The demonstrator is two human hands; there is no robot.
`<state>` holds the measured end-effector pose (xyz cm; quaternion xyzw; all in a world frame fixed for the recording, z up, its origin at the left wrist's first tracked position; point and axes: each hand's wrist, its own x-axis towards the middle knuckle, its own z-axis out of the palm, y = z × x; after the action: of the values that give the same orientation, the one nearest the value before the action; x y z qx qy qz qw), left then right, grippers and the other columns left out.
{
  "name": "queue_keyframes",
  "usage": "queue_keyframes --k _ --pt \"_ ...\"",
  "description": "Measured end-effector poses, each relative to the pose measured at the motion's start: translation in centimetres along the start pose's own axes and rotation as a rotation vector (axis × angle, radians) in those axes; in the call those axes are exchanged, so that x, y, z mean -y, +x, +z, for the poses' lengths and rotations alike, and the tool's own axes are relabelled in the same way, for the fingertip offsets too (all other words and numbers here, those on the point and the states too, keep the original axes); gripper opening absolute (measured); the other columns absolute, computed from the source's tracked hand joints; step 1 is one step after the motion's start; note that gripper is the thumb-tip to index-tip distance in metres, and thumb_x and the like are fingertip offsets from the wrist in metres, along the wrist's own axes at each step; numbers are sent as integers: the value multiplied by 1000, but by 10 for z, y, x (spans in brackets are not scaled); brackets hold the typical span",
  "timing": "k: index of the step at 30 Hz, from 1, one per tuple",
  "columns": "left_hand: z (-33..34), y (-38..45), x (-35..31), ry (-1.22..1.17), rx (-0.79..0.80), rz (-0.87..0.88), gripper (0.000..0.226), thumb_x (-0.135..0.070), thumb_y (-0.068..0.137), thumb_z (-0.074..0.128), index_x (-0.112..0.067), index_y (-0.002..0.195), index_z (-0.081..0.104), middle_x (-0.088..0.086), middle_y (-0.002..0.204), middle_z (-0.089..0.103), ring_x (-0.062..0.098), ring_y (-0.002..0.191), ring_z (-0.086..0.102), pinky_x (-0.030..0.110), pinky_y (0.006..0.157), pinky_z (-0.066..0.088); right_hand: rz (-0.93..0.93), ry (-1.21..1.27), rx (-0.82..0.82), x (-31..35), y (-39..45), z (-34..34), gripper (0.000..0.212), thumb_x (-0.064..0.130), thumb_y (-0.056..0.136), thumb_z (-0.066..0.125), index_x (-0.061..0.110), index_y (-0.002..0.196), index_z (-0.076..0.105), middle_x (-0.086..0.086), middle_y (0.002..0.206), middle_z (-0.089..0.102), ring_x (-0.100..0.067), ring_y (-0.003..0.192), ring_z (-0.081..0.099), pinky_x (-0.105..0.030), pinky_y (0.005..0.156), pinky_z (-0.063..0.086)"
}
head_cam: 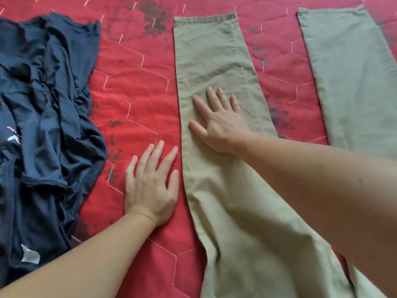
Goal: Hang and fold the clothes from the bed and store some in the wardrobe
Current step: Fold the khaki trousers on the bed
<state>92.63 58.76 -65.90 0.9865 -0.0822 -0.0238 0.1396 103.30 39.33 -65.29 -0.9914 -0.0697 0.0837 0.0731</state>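
Note:
Khaki trousers (214, 65) lie spread flat on the red quilted bed cover (137, 87), one leg down the middle and the other leg (352, 72) at the right. My right hand (219, 121) rests flat on the middle leg, fingers apart, holding nothing. My left hand (150, 181) lies flat on the red cover just left of that leg's edge, fingers spread, also holding nothing. A crumpled pile of dark navy clothes (40, 117) sits at the left of the bed.
The red cover has dark printed patches and pale hexagon stitching. A white label (30, 255) shows on the navy pile near the bottom left. Bare cover lies between the navy pile and the trousers.

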Motion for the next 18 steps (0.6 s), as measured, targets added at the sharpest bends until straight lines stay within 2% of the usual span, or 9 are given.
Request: queue_keyframes --k 3,6,8,10,12,15,16,18 --pt "3 0 3 -8 -8 -11 57 -44 89 31 -37 145 40 -4 158 29 12 147 19 39 118 6 52 106 -39 23 -29 -2 68 61 96 24 30 155 8 -8 163 -5 -29 150 -5 -51 119 -6" --pt "5 2 4 -10 -9 -10 51 -42 96 34 -36 146 38 -4 159 25 12 148 16 40 119 5 51 195 -236 51 -132 9 64 57 92 37 28 149 32 -8 162 15 -29 148 11 -53 118 3" --pt "4 1 4 -4 28 -23 48 -39 100 37 -36 148 34 -4 161 21 12 148 12 40 119 2 55 227 -270 61 -208 24 61 56 90 38 28 144 42 -8 158 26 -31 146 20 -56 118 9" --pt "4 -6 -2 -76 40 -64 46 -39 102 35 -35 147 35 -4 161 21 12 149 10 41 119 0 39 145 -147 58 -245 41 64 60 92 32 33 149 31 -5 161 18 -29 148 11 -53 119 3" --pt "4 -29 -20 -271 8 -125 45 -41 101 32 -33 144 42 -4 157 30 14 148 16 42 119 1 25 116 -59 55 -245 52 67 63 92 28 35 153 20 -3 163 9 -26 150 1 -49 119 -4" --pt "1 -88 -55 -506 -54 -125 54 -44 92 33 -28 142 46 -4 151 41 13 144 28 45 120 9 34 133 -88 58 -241 51 65 58 95 30 29 153 22 -6 163 11 -25 150 4 -48 119 -4" --pt "0 -111 -65 -502 -51 -95 55 -42 90 37 -27 142 46 -2 152 40 14 143 29 47 120 12 35 161 -93 59 -253 52 64 54 96 33 26 152 24 -8 162 13 -26 149 7 -48 119 -1" --pt "6 -159 -80 -334 18 3 55 -37 90 48 -32 144 43 2 158 29 20 146 22 47 119 13 7 189 -74 56 -301 56 64 46 94 37 21 152 27 -10 161 20 -27 148 13 -49 119 4"
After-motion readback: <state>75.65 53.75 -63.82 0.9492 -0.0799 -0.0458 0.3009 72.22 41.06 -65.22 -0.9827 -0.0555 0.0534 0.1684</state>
